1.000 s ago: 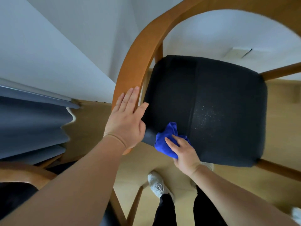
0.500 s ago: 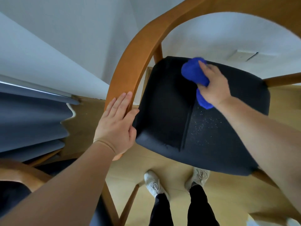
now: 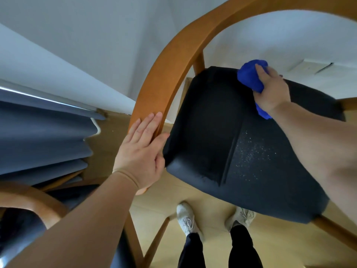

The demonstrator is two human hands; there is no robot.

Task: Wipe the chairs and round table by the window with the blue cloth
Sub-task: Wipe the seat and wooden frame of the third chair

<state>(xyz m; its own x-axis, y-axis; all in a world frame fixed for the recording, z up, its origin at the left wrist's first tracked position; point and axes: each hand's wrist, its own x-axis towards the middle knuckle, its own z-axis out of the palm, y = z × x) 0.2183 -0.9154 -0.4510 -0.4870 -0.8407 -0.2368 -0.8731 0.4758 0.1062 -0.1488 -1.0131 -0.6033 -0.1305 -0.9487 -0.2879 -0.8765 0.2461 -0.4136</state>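
Head: R hand [image 3: 270,91] gripping blue cloth [image 3: 249,76] slid further up seat [image 3: 216,132]; L hand [image 3: 139,155] flat on armrest [image 3: 160,78].

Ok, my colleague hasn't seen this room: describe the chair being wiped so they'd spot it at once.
Right of the grey curtain is a white wall. The chair before it has a wooden back and black seat. Unlike the second chair lower left, the right hand holds a blue cloth on it.

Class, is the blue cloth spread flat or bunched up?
Bunched up: the cloth bulges as a rounded wad out of the right hand, which grips it against the far edge of the seat.
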